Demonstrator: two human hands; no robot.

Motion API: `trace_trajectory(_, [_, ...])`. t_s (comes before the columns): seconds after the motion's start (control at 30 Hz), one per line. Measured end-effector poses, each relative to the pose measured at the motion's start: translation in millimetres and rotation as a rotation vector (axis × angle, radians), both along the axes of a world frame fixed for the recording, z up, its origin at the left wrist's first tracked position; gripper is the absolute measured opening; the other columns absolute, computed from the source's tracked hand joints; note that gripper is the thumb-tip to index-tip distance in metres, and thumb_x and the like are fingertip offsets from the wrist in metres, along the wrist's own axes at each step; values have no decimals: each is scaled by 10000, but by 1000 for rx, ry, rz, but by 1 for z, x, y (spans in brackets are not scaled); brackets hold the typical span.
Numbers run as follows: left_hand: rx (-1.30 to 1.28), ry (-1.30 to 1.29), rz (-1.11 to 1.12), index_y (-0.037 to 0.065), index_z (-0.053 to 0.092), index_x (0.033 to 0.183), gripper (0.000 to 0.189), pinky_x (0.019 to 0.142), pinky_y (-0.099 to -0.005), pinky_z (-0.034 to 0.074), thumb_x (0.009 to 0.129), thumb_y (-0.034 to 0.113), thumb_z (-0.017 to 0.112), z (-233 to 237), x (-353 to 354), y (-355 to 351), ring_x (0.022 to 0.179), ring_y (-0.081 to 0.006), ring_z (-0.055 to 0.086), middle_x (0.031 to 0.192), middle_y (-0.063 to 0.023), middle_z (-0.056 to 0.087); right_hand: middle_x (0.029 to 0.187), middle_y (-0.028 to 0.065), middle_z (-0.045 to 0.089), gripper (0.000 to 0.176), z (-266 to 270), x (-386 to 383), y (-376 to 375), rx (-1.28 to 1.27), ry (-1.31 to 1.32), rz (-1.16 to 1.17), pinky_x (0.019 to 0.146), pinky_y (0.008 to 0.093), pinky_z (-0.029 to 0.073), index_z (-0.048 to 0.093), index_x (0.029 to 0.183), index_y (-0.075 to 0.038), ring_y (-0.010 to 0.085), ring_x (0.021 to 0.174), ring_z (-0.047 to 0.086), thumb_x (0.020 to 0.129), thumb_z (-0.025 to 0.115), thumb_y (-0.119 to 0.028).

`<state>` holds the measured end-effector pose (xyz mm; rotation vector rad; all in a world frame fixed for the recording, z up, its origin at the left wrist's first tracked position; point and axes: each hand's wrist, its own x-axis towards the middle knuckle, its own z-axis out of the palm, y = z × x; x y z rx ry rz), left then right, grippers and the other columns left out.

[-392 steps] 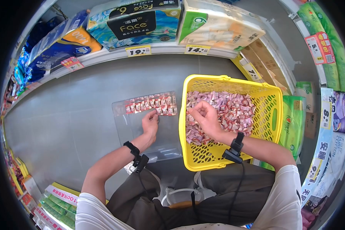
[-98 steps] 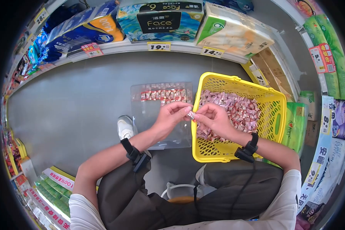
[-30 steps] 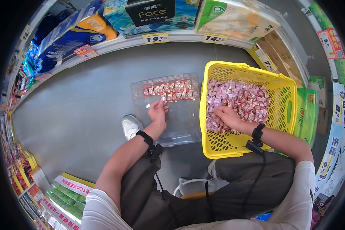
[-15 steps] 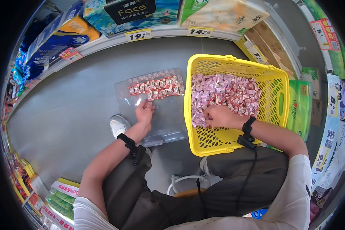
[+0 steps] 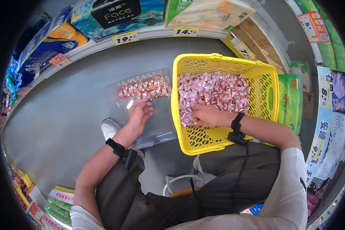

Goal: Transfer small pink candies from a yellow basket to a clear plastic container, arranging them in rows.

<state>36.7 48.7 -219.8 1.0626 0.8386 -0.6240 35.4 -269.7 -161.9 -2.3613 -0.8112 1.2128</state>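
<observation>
Small wrapped candies (image 5: 145, 88) lie in rows inside a clear plastic box (image 5: 157, 119) on the floor. My left hand (image 5: 138, 114) is over the box, fingers loosely bent and apart, fingertips just below the lowest row. To the right stands a yellow basket (image 5: 272, 73) holding a heap of wrapped candies, pink ones (image 5: 192, 86) on the left and red-and-white ones (image 5: 235, 94) on the right. My right hand (image 5: 206, 116) reaches into the basket, its fingers curled down into the pink candies. Its fingertips are hidden, and I cannot tell what they hold.
Shelves with tissue packs (image 5: 120, 15) and price tags (image 5: 125, 37) run along the far side. Green packs (image 5: 289, 101) stand right of the basket, close to more shelving. My shoe (image 5: 110, 128) is beside the box, and a white-framed stool (image 5: 182, 184) shows between my legs.
The whole view has shifted, so everything sits further left. My left hand has moved slightly right relative to the box and candy rows. My right hand stays in the pink candies.
</observation>
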Motion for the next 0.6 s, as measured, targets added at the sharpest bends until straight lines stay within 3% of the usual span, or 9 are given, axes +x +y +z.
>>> trace_trajectory(0.1, [-42,-3,19,86,572,1218,236,797,-322,509,1000,151,514,6,0,-3,918,-173,608,1052,-51,615,903,99,628,230,2,12,8,93,143,-130,683,362,518,625,902,-19,219,809,664,843,761,-196])
trace_trajectory(0.13, [-67,-2,11,87,584,1206,227,797,-321,508,999,155,519,10,2,-4,915,-173,610,1039,-50,616,903,99,628,230,5,13,10,102,144,-121,683,362,518,625,902,-19,219,809,664,843,761,-196])
trace_trajectory(0.2, [-65,-42,11,88,592,1202,225,797,-318,508,998,160,528,13,3,-3,911,-170,611,1020,-44,619,841,69,655,184,34,23,19,146,526,-477,592,294,506,624,935,-19,130,693,658,872,736,-151])
trace_trajectory(0.23, [-75,-81,2,89,600,1197,223,797,-315,508,997,164,538,14,4,-3,907,-167,613,1001,-39,621,817,37,672,158,37,24,20,250,561,-510,553,225,479,627,974,-26,69,657,644,891,720,-124])
trace_trajectory(0.33, [-53,-103,-12,90,596,1205,230,790,-309,507,992,170,558,14,9,-4,881,-157,621,962,-28,627,815,27,668,158,57,30,27,404,660,-555,542,206,459,619,996,-27,60,665,635,891,710,-101])
trace_trajectory(0.4, [-42,-138,-23,89,596,1202,227,786,-308,508,992,167,561,20,10,-9,870,-152,624,949,-23,624,749,8,652,182,79,37,36,470,685,-519,484,184,410,610,1039,-24,31,575,578,925,691,-142])
trace_trajectory(0.47, [-3,-166,-36,89,597,1200,223,783,-307,509,992,165,564,27,9,-6,859,-147,627,936,-19,621,776,13,661,224,94,34,52,604,731,-730,488,184,409,612,1097,-27,36,572,579,926,700,-142])
trace_trajectory(0.5, [-30,-191,-68,92,599,1179,203,778,-305,510,995,171,568,29,10,-9,853,-144,629,930,-20,622,797,8,666,251,103,33,64,729,656,-729,491,180,402,615,1116,-25,24,571,572,922,716,-148])
trace_trajectory(0.6, [-135,-225,-96,97,599,1137,166,769,-302,511,1002,189,571,38,13,-7,849,-139,631,923,-22,623,821,-2,679,283,117,28,90,689,413,-674,497,185,405,615,1133,-26,12,572,572,908,735,-151])
